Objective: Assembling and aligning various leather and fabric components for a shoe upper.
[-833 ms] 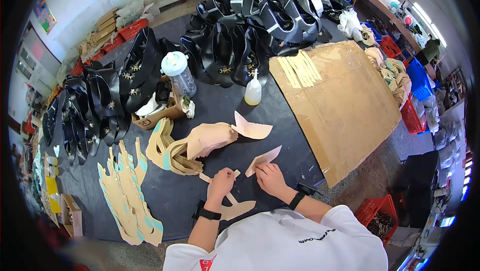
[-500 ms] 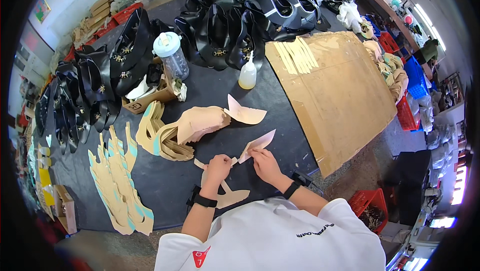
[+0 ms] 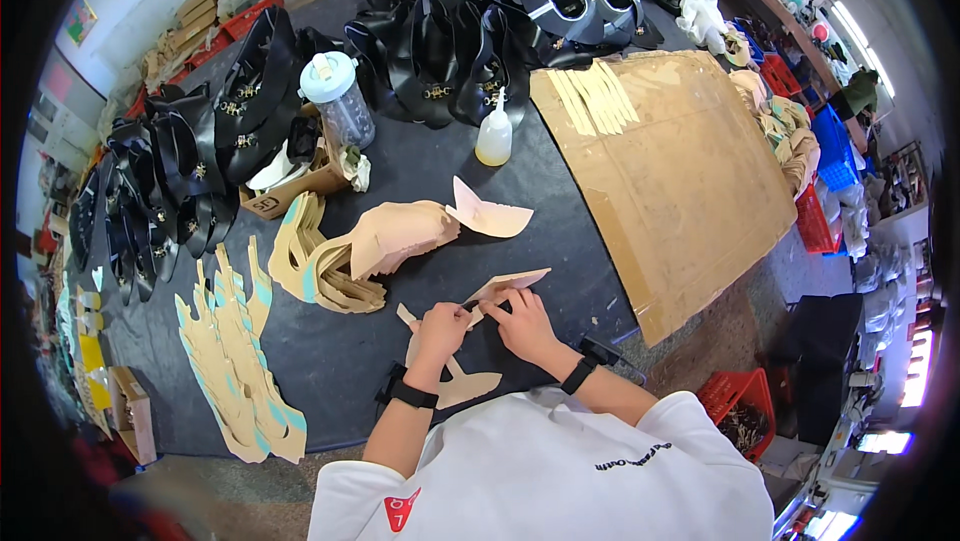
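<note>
My left hand (image 3: 442, 331) is closed in a pinch on one end of a tan cut-out lining piece (image 3: 468, 389), whose long arms lie on the dark table beneath my wrist. Right beside it, my right hand (image 3: 525, 325) grips a pale pink folded piece (image 3: 512, 282) by its near edge. The ends of the two pieces meet between my fingertips; my fingers hide the exact join. Farther off lies a stack of pale pink pieces (image 3: 405, 238) against a stack of curved tan pieces (image 3: 300, 251). One loose pink piece (image 3: 492, 220) rests just right of the stack.
Overlapping tan pieces with turquoise edges (image 3: 235, 371) spread on the left. A squeeze bottle (image 3: 494, 136), a lidded cup (image 3: 340, 106) and a small carton (image 3: 290, 196) stand behind. Black shoe uppers (image 3: 430, 61) crowd the far side. A cardboard sheet (image 3: 680, 201) carries cream strips (image 3: 595, 99).
My right hand has come left against my left hand, bringing the pink piece to the end of the tan one. The pink piece has tilted flatter.
</note>
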The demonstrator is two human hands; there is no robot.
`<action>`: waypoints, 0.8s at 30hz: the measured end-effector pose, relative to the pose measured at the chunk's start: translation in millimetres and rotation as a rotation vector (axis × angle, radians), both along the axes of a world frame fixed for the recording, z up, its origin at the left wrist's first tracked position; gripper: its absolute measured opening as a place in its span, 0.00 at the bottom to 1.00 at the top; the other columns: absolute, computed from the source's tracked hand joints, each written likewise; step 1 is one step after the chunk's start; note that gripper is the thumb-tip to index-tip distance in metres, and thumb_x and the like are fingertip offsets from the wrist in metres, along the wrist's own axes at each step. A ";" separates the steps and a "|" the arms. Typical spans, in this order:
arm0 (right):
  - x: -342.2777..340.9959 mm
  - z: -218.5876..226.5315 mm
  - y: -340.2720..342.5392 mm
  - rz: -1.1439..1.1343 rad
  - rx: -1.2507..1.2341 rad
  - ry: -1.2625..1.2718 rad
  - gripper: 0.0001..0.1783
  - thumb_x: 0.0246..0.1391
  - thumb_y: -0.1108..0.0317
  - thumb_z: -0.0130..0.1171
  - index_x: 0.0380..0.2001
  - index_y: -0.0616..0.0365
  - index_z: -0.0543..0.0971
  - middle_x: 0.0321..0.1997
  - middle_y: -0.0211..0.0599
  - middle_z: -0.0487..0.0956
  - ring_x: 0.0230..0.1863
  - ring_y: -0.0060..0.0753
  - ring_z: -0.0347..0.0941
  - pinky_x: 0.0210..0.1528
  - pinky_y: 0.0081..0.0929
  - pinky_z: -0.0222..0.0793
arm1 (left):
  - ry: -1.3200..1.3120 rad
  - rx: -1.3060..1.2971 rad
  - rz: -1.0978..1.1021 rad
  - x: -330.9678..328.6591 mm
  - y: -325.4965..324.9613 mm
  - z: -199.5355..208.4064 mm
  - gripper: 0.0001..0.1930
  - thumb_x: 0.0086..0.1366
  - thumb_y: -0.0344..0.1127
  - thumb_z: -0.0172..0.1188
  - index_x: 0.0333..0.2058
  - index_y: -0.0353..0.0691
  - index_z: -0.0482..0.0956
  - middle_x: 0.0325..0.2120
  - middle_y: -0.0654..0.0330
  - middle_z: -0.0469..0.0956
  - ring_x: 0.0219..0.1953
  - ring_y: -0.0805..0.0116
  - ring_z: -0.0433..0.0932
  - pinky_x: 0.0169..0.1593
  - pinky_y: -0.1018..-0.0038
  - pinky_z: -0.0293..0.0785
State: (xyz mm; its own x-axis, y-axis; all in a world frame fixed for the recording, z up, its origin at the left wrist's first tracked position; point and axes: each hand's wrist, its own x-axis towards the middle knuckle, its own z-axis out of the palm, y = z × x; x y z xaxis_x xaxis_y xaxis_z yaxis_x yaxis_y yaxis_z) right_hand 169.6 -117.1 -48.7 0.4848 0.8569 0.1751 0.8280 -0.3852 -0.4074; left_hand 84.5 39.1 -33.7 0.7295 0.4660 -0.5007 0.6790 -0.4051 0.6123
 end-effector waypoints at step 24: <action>-5.1 -2.4 -2.0 -0.033 -0.005 0.017 0.31 0.34 0.75 0.61 0.49 0.45 0.75 0.47 0.38 0.69 0.54 0.43 0.63 0.54 0.39 0.61 | 0.105 0.108 -0.056 10.2 -0.3 -9.9 0.09 0.58 0.39 0.56 0.30 0.43 0.83 0.26 0.58 0.82 0.35 0.57 0.80 0.44 0.60 0.62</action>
State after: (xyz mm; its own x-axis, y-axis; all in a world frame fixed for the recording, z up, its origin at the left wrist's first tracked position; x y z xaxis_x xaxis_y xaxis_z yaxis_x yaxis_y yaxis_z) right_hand 164.5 -119.1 -51.1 0.5156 0.8412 0.1628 0.8080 -0.4140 -0.4193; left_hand 94.7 38.9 -43.5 0.7020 0.4816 -0.5246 0.7116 -0.5036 0.4900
